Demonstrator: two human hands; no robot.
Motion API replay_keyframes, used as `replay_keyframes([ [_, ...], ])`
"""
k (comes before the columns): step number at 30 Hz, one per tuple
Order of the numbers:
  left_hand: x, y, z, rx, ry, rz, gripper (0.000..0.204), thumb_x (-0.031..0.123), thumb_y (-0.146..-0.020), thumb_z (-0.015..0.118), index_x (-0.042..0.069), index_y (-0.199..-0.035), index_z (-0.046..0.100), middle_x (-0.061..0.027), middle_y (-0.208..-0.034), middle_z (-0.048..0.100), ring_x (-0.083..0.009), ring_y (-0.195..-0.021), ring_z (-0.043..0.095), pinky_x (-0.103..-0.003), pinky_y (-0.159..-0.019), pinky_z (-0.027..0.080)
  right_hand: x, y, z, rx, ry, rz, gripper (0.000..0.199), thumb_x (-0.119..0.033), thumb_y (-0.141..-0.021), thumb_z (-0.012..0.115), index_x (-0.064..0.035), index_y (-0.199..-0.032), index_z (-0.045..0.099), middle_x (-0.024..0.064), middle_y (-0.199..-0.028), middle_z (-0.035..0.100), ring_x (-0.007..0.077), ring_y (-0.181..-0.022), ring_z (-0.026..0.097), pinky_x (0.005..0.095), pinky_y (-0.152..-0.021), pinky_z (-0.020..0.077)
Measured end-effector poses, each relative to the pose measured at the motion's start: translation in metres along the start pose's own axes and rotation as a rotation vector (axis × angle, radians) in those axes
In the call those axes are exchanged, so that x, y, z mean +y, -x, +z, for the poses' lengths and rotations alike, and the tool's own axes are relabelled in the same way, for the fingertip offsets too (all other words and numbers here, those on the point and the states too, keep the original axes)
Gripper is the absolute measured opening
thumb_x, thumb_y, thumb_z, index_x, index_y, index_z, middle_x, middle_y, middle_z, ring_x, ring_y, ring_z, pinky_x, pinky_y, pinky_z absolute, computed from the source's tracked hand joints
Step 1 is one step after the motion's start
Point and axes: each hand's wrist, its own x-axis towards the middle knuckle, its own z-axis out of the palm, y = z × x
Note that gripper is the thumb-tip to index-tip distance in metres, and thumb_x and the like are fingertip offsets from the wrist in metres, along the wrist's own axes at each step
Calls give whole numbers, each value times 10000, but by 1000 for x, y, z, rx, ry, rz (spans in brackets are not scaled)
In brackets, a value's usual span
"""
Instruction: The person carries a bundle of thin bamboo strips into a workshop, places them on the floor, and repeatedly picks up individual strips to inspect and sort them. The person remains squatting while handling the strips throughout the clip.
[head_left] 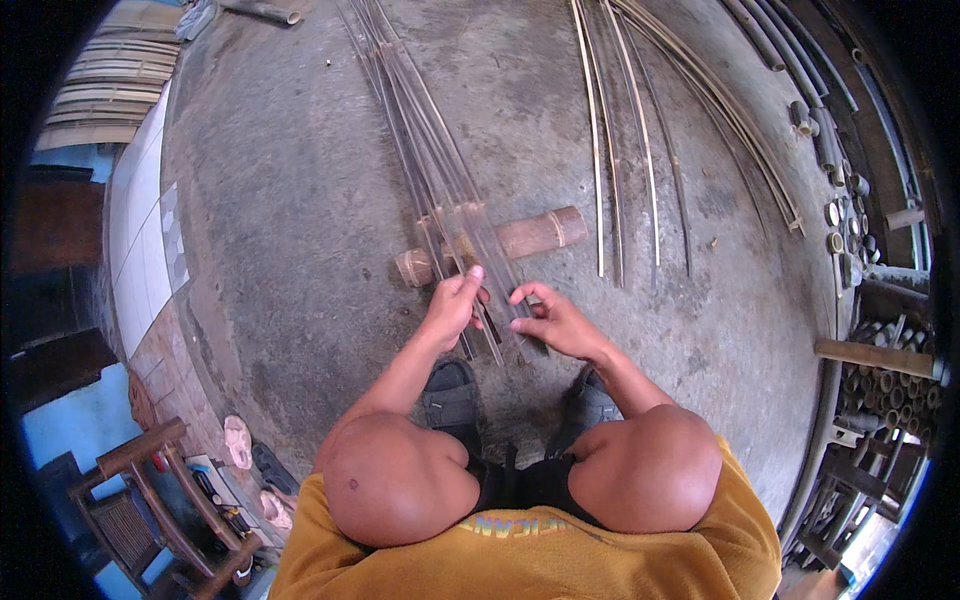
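Note:
A bundle of long, thin bamboo strips (pixel 430 130) runs away from me across a short bamboo log (pixel 545 235) lying on the floor. My left hand (pixel 455 308) is closed around strips near their close ends, thumb on top. Beside it on the right, my right hand (pixel 558 322) has its thumb and fingers curled on the outer strips. Those strips look blurred there, so I cannot make out exactly how many it grips. The near ends stick out just past my hands, above my sandals (pixel 452 400).
More bamboo strips (pixel 655 170) lie on the concrete floor (pixel 290 200) to the right. Cut bamboo pieces (pixel 835 215) line the right wall. At lower left are a wooden chair (pixel 165 500) and pink shoes (pixel 237 440). Slatted bamboo (pixel 110 85) is stacked at far left.

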Motion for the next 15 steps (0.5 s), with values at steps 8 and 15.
replay_keyframes([
  [8,21,3,4,-46,110,-11,519,533,-1022,496,49,-1128,651,-23,-810,581,-102,-602,522,-279,-526,499,0,-1,-2,42,-117,129,604,-95,-921,717,-49,-1453,433,76,-999,717,110,-885,652,282,-775,531],
  [15,22,2,11,-113,157,12,479,522,-1009,532,58,-930,614,-21,-758,622,-106,-617,590,-269,-526,515,-3,-5,9,-77,-314,131,308,-139,-913,734,-31,-1193,668,23,-1041,720,89,-900,649,260,-824,512],
])
